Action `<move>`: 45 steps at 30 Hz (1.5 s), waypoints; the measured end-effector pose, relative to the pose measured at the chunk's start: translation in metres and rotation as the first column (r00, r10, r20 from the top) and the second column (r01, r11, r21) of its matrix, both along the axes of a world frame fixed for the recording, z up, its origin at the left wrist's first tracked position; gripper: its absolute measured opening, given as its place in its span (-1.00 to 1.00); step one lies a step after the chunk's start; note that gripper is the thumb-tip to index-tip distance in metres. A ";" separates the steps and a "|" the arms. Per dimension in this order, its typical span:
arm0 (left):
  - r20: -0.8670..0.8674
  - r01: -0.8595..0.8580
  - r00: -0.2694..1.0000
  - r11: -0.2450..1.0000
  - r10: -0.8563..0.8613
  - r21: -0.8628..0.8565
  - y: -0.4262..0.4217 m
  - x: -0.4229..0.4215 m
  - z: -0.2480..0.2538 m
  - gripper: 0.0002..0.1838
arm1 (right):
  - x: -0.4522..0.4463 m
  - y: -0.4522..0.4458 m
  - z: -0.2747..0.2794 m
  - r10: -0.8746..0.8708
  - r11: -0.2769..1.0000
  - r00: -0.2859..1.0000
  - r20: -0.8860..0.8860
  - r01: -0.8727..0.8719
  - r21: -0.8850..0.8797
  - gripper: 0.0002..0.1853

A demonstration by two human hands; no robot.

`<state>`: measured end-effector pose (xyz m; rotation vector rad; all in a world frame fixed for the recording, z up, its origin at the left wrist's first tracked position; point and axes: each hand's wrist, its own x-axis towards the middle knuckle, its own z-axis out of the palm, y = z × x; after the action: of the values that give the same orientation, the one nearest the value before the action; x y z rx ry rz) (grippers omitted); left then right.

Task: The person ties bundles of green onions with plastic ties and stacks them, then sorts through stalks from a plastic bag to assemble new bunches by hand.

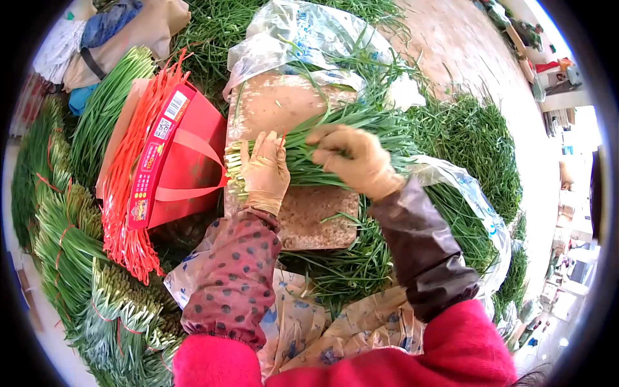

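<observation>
A bundle of green chives (306,143) lies across a worn board (322,222), its pale stem ends at the left. My left hand (263,169), in a tan glove, closes over the stem end and holds the bundle down. A thin red tie (282,138) shows by its fingertips. Over the leaves hovers my right hand (356,158), gloved too, slightly blurred, its fingers curled together. Whatever may be between those fingers is too small to make out. Left of the board stands a red bag (187,151) with red tie strips (132,174) hanging over it.
Tied chive bundles (58,238) are stacked along the left. Loose chives (467,145) cover the floor at the right and back. Clear plastic sheets lie behind the board (309,35) and to its right (477,193). A patterned apron (348,329) covers my lap.
</observation>
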<state>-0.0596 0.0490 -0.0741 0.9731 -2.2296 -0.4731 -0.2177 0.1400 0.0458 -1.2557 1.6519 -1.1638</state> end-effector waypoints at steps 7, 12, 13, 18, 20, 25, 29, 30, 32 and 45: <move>-0.049 0.045 0.998 0.998 -0.046 -0.034 -0.006 0.007 -0.011 -0.75 | 0.086 0.026 -0.060 0.194 0.981 0.444 0.875 -0.065 -0.184 -0.91; -0.104 0.028 0.994 0.998 -0.021 0.060 -0.004 0.003 -0.008 -0.84 | 0.129 0.090 -0.012 0.715 0.430 0.627 0.308 -0.743 0.513 -0.71; -0.109 0.018 0.994 1.000 -0.016 0.018 -0.004 0.002 -0.009 -0.84 | 0.127 0.087 -0.010 0.799 0.315 0.579 0.162 -0.632 0.708 -0.71; -0.087 0.055 0.995 0.989 -0.043 0.134 -0.005 0.005 0.002 -0.84 | 0.108 0.042 0.017 0.247 0.968 0.831 -0.499 -0.186 0.169 -0.70; -0.390 0.130 0.921 0.940 0.003 0.315 -0.006 0.002 -0.012 -0.83 | 0.093 0.014 0.009 0.105 0.972 0.778 -0.619 -0.212 -0.101 -0.50; -0.158 0.090 0.985 0.989 -0.071 0.118 -0.009 0.006 0.022 -0.91 | 0.026 -0.016 -0.027 0.378 0.925 0.361 -0.852 -0.106 0.365 0.03; -0.130 0.047 0.991 0.994 -0.035 0.096 -0.007 0.004 0.014 -0.86 | -0.041 -0.007 -0.022 0.545 0.815 0.408 -0.733 -0.050 0.578 0.20; -0.122 0.019 0.993 0.995 -0.007 0.095 -0.006 0.003 0.011 -0.86 | -0.051 -0.005 -0.024 0.548 0.807 0.414 -0.727 -0.032 0.590 0.22; -0.136 0.040 0.990 0.994 -0.026 0.105 -0.007 0.003 0.002 -0.84 | -0.066 -0.002 -0.032 0.495 0.826 0.434 -0.753 0.034 0.562 0.23; -0.643 0.330 0.697 0.654 0.317 0.681 0.012 0.011 0.059 -0.88 | -0.014 -0.016 0.166 0.524 0.846 0.024 -0.851 0.098 0.524 -0.53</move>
<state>-0.0483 0.0609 -0.0151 0.9098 -1.2367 -1.6070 -0.2320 0.1238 0.2120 -2.0697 2.2572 0.7286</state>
